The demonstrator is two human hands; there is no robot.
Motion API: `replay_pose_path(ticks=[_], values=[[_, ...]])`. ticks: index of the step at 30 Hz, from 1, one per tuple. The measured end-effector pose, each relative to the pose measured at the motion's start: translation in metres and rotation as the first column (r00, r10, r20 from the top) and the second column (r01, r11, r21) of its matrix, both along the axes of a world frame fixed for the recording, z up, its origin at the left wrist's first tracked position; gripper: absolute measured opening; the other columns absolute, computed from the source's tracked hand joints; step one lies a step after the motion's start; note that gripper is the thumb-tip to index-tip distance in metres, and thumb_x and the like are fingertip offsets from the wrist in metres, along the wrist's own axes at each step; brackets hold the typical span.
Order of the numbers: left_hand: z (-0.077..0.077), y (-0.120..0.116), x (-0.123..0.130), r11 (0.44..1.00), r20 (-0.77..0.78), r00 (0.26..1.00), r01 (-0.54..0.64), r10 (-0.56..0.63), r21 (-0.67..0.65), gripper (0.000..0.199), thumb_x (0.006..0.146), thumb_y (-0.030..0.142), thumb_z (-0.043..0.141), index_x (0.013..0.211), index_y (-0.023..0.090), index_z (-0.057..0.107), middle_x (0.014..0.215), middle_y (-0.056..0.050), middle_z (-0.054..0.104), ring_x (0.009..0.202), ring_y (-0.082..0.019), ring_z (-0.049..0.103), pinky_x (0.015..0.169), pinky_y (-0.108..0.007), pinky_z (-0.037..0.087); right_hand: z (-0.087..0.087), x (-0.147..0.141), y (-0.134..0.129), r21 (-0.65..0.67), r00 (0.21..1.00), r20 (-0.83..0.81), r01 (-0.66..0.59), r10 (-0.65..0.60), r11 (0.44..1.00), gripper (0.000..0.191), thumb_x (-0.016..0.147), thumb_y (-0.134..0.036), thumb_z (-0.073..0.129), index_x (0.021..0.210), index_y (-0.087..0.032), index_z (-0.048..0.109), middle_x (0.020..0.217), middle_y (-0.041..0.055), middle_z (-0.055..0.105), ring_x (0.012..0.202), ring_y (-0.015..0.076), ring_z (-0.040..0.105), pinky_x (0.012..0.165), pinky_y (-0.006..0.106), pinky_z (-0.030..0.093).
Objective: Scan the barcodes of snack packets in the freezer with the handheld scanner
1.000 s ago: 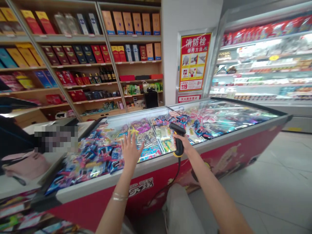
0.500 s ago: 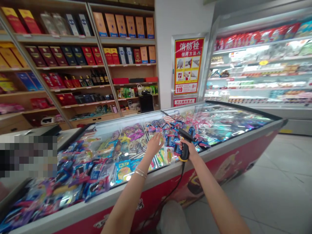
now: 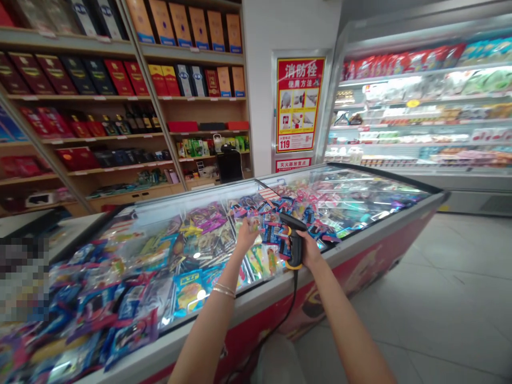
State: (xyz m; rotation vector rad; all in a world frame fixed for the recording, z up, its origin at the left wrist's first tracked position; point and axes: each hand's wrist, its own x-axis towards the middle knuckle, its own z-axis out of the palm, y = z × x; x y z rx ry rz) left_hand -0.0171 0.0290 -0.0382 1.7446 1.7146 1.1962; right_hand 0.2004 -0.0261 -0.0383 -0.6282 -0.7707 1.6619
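Note:
My right hand [image 3: 310,249] is wrapped round the grip of a black and yellow corded scanner [image 3: 295,245], whose head points left over the chest freezer [image 3: 264,285]. Just to its left, my left hand [image 3: 247,233] has its fingers round a small clear and purple package [image 3: 253,220]; its far fingers are partly hidden. Blue wrapped packets [image 3: 273,233] lie on the glass between and beyond both hands.
More packets [image 3: 132,333] are heaped on the glass at the left. Boxed goods fill the wooden shelves [image 3: 196,100] behind. A lit refrigerated display [image 3: 424,160] stands at the right. The scanner's cable [image 3: 291,309] hangs over the freezer's front.
The view has shifted to the right. My left hand's fingers have closed in on the small package. The scanner in my right hand is now more upright.

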Motion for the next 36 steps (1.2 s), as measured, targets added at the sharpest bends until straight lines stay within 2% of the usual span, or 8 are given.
replay_pose_path(ticks=[4, 8, 13, 16, 21, 26, 30, 36], values=[[0.000, 0.001, -0.008, 0.995, 0.214, 0.973, 0.098, -0.088, -0.033, 0.048, 0.071, 0.016, 0.066, 0.113, 0.018, 0.042, 0.097, -0.008, 0.064, 0.087, -0.021, 0.064, 0.078, -0.035, 0.049, 0.007, -0.004, -0.006, 0.017, 0.997, 0.074, -0.016, 0.015, 1.000, 0.031, 0.079, -0.036, 0.056, 0.096, -0.014, 0.068, 0.060, 0.0046, 0.065, 0.050, 0.0138, 0.057, 0.047, 0.022, 0.047], [-0.005, 0.007, -0.015, 0.988, 0.428, 0.891, 0.151, -0.149, 0.029, 0.045, 0.077, 0.023, 0.062, 0.117, 0.019, 0.043, 0.116, -0.012, 0.061, 0.088, -0.019, 0.065, 0.075, -0.033, 0.052, 0.016, -0.011, -0.009, 0.019, 0.987, 0.159, -0.007, 0.004, 1.000, 0.028, 0.081, -0.037, 0.056, 0.090, -0.013, 0.069, 0.054, 0.0028, 0.063, 0.043, 0.0113, 0.054, 0.043, 0.019, 0.045], [-0.002, 0.009, -0.018, 0.985, 0.519, 0.839, 0.172, -0.162, 0.029, 0.044, 0.082, 0.031, 0.058, 0.123, 0.020, 0.045, 0.121, -0.011, 0.059, 0.088, -0.017, 0.065, 0.069, -0.029, 0.055, 0.028, -0.030, -0.018, -0.041, 0.963, 0.268, -0.023, 0.033, 0.999, 0.029, 0.082, -0.038, 0.057, 0.084, -0.011, 0.068, 0.049, 0.0031, 0.061, 0.039, 0.0124, 0.053, 0.040, 0.022, 0.045], [0.004, -0.005, -0.025, 0.981, 0.491, 0.853, 0.195, -0.177, 0.015, 0.046, 0.081, 0.028, 0.059, 0.125, 0.020, 0.047, 0.125, -0.012, 0.057, 0.097, -0.020, 0.063, 0.069, -0.028, 0.055, 0.035, -0.045, -0.031, -0.077, 0.969, 0.246, -0.005, 0.024, 0.997, 0.029, 0.082, -0.038, 0.058, 0.080, -0.011, 0.067, 0.047, 0.0025, 0.059, 0.038, 0.0110, 0.052, 0.039, 0.020, 0.045], [0.006, -0.043, -0.059, 0.970, 0.374, 0.911, 0.226, -0.177, -0.090, 0.049, 0.081, 0.031, 0.058, 0.128, 0.021, 0.048, 0.117, -0.013, 0.062, 0.085, -0.022, 0.067, 0.067, -0.032, 0.055, 0.047, -0.070, -0.058, -0.171, 0.990, 0.127, -0.031, 0.053, 0.985, 0.026, 0.082, -0.039, 0.059, 0.079, -0.013, 0.064, 0.049, 0.0000, 0.057, 0.039, 0.0102, 0.050, 0.037, 0.020, 0.042], [0.006, -0.071, -0.084, 0.998, 0.066, 0.996, 0.055, -0.053, -0.035, 0.040, 0.085, 0.030, 0.052, 0.123, 0.020, 0.054, 0.104, -0.011, 0.069, 0.098, -0.026, 0.066, 0.078, -0.033, 0.053, 0.055, -0.097, -0.077, -0.261, 0.996, -0.036, -0.087, 0.080, 0.961, 0.019, 0.085, -0.029, 0.055, 0.074, -0.014, 0.060, 0.061, 0.0007, 0.062, 0.042, 0.0078, 0.050, 0.037, 0.018, 0.042], [0.007, -0.082, -0.088, 0.999, -0.090, 0.995, 0.037, -0.036, 0.014, 0.038, 0.089, 0.032, 0.047, 0.124, 0.021, 0.053, 0.105, -0.011, 0.069, 0.094, -0.026, 0.068, 0.079, -0.032, 0.052, 0.052, -0.116, -0.081, -0.296, 0.997, -0.055, -0.075, 0.061, 0.952, 0.019, 0.085, -0.028, 0.055, 0.073, -0.014, 0.059, 0.060, 0.0006, 0.061, 0.042, 0.0082, 0.050, 0.037, 0.018, 0.042], [0.005, -0.087, -0.091, 1.000, -0.207, 0.978, 0.026, -0.028, -0.012, 0.041, 0.089, 0.029, 0.044, 0.130, 0.021, 0.048, 0.102, -0.009, 0.070, 0.091, -0.023, 0.068, 0.078, -0.031, 0.050, 0.047, -0.127, -0.080, -0.315, 0.998, -0.044, -0.048, 0.036, 0.948, 0.018, 0.085, -0.027, 0.054, 0.073, -0.014, 0.058, 0.059, 0.0013, 0.061, 0.041, 0.0084, 0.050, 0.036, 0.019, 0.040]])
